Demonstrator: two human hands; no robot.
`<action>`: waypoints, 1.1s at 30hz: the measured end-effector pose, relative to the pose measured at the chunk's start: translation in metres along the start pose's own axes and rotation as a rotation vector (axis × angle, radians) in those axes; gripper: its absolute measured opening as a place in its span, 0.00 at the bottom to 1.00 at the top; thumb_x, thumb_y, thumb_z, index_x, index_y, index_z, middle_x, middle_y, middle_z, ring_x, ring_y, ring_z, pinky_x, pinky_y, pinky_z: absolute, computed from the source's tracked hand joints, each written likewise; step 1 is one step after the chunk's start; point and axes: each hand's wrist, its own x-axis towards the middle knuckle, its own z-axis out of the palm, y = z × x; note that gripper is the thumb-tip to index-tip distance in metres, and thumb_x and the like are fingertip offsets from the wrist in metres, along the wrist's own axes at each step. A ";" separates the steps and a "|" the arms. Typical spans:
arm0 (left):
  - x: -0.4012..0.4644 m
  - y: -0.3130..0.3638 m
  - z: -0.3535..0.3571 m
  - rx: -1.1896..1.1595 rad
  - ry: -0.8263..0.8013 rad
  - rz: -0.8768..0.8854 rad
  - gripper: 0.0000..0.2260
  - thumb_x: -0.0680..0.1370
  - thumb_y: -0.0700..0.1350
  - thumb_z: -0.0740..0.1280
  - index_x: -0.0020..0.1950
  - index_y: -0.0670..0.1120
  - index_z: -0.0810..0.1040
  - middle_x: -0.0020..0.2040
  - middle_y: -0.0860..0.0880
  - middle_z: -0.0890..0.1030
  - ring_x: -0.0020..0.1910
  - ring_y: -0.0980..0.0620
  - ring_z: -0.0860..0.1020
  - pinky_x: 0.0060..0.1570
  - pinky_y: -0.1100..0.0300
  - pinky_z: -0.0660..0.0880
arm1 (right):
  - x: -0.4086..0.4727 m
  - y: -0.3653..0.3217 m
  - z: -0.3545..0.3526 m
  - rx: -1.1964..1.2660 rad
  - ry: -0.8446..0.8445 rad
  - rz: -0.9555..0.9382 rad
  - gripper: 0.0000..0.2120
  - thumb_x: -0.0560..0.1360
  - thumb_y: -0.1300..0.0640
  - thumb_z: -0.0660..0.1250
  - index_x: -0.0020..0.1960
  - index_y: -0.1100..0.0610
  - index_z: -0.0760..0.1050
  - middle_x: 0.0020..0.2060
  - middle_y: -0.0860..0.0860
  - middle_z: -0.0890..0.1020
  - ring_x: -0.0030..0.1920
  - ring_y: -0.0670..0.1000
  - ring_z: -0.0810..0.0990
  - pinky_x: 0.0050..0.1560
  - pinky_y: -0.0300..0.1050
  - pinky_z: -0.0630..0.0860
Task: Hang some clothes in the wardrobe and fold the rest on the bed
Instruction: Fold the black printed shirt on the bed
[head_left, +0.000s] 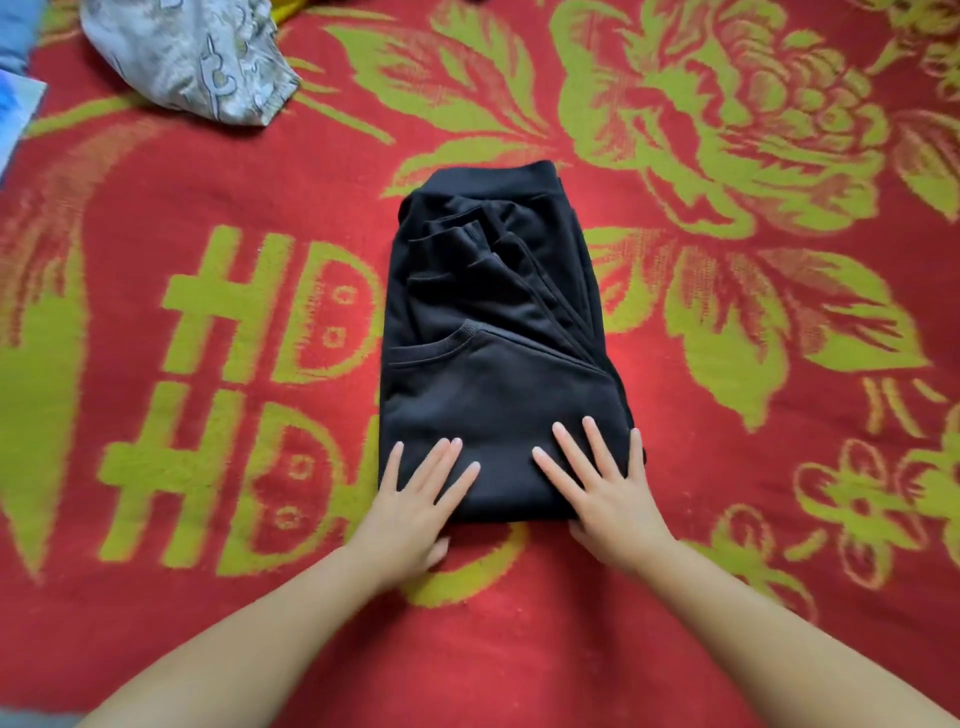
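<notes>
A black sweatshirt (493, 332) lies folded into a narrow rectangle in the middle of the bed, its sleeves laid across the upper half and its ribbed hem at the far end. My left hand (415, 499) rests flat on its near left corner, fingers straight and spread. My right hand (602, 483) lies flat on the near right corner, fingers straight too. Neither hand grips the cloth.
The bed is covered by a red blanket (727, 519) with green flowers and letters. A crumpled grey patterned garment (192, 57) lies at the far left. Blue and white fabric (13, 78) shows at the left edge.
</notes>
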 end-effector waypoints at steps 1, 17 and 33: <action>0.002 0.003 0.004 -0.017 -0.018 -0.119 0.49 0.65 0.54 0.75 0.78 0.45 0.52 0.77 0.37 0.53 0.77 0.41 0.51 0.68 0.31 0.55 | 0.004 0.004 0.000 0.004 -0.027 0.086 0.50 0.61 0.52 0.77 0.77 0.47 0.54 0.76 0.55 0.60 0.74 0.66 0.57 0.64 0.76 0.55; -0.014 -0.021 -0.150 -0.781 -0.893 -0.162 0.14 0.62 0.35 0.57 0.44 0.43 0.75 0.29 0.52 0.70 0.25 0.56 0.69 0.23 0.68 0.62 | -0.013 0.016 -0.130 0.502 -0.770 -0.173 0.16 0.71 0.63 0.62 0.58 0.51 0.73 0.42 0.46 0.80 0.35 0.36 0.77 0.33 0.32 0.72; 0.141 -0.098 -0.120 -0.395 0.365 -0.770 0.22 0.79 0.46 0.60 0.74 0.47 0.64 0.72 0.45 0.67 0.72 0.45 0.63 0.72 0.43 0.52 | 0.149 0.064 -0.104 0.529 0.416 0.463 0.21 0.81 0.57 0.55 0.74 0.55 0.64 0.74 0.53 0.63 0.76 0.55 0.57 0.73 0.60 0.50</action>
